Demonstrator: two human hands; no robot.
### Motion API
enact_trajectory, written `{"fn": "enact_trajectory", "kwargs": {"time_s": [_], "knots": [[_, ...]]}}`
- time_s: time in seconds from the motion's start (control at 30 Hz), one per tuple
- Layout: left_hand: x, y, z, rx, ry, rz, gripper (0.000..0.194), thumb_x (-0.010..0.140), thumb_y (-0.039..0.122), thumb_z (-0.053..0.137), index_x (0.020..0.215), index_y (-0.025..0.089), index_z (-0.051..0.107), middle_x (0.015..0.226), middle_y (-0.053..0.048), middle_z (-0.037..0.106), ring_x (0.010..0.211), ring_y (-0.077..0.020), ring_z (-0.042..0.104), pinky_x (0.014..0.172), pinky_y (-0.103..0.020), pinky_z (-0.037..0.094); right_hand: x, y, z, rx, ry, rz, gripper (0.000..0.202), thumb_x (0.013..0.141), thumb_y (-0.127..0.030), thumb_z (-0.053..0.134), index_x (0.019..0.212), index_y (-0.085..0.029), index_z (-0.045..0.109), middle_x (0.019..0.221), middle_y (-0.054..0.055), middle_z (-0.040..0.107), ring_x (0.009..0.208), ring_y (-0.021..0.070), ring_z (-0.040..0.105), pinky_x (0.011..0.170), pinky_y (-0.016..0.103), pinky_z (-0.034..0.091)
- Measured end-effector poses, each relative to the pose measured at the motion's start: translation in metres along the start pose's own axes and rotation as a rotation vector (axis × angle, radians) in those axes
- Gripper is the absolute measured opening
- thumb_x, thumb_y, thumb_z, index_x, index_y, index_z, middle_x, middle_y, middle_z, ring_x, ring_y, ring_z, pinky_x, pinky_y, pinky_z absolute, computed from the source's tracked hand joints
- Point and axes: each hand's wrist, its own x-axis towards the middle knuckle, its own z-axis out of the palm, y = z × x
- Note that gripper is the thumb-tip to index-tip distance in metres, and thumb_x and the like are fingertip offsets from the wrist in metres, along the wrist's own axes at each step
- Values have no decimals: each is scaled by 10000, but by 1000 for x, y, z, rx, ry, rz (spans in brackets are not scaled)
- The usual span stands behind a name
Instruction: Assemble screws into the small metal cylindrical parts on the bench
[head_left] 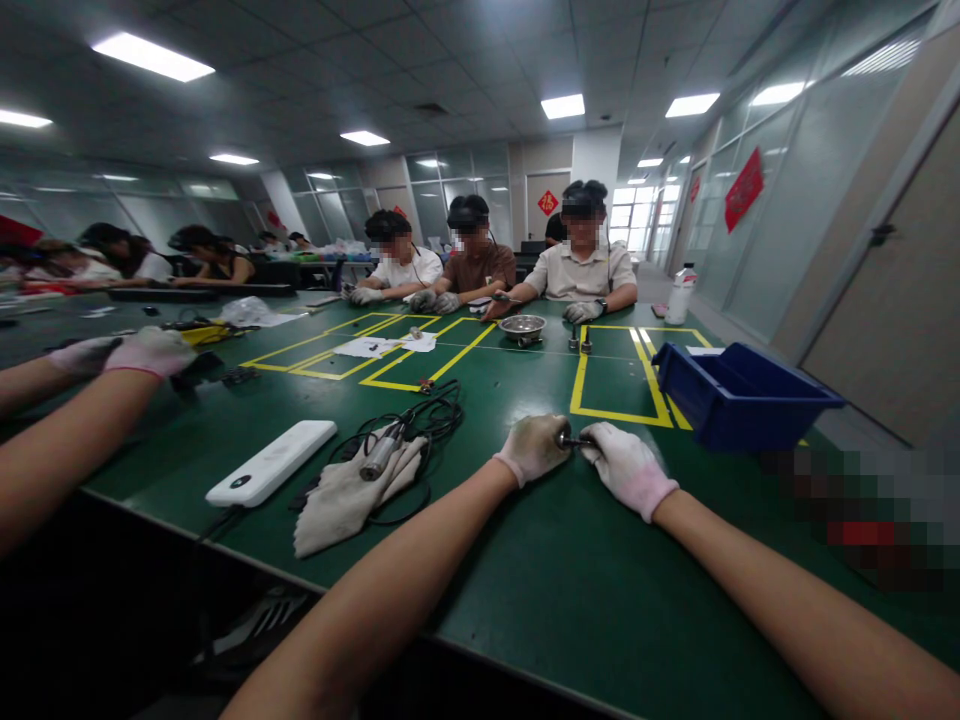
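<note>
over the green table (pixel 540 585), a dark rod (pixel 576 441) points sideways.

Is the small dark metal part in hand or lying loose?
In hand: the small dark metal part spans the gap between the white-gloved left hand and white-gloved right hand.

Counter (pixel 562 580): green, yellow outlines (pixel 622 417). Bin (pixel 750 415): plain dark blue. Left hand (pixel 537 448): white glove, grey-brown smudges, pink cuff. Right hand (pixel 624 464): white glove, pink cuff. Small rod (pixel 575 441): dark. Cable (pixel 448 405): black. Casing (pixel 289 455): white, black spot. Loose cloth (pixel 337 505): greyish beige.
</note>
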Motion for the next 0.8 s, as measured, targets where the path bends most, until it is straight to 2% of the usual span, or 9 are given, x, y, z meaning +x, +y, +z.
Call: {"fn": "enact_trajectory", "kwargs": {"time_s": [0.17,0.37,0.53,0.63,0.8], "knots": [[-5,17,0,-38,9,71,191,794,338,537,901,213,635,795,-32,680,729,-185,635,639,-263,441,-5,11,-9,54,-74,-90,187,871,-217,494,1027,-194,595,921,62,646,854,176,621,755,287,461],[-1,8,3,-20,35,46,234,803,386,541,925,210,637,852,-44,681,782,-191,634,695,-274,448,0,14,-4,99,-33,-116,273,890,-246,459,1138,-185,556,1033,71,638,930,177,607,813,292,453],[2,-3,6,-51,79,-10,288,812,404,533,990,206,640,918,-64,677,827,-193,630,723,-277,453,3,8,0,-27,52,1,331,893,-280,460,1204,-184,522,1088,86,621,936,203,593,843,326,423],[2,-7,7,-46,89,-13,264,810,391,536,965,211,650,896,-56,677,804,-186,629,689,-269,452,3,7,0,-98,23,69,275,919,-289,414,1118,-193,577,1036,83,630,883,195,595,808,315,416],[1,-7,6,-48,89,40,234,799,375,552,940,215,646,865,-36,681,788,-177,634,672,-257,448,2,8,1,-107,-16,62,245,920,-293,416,1053,-200,599,978,67,627,845,183,590,770,294,414]]}}
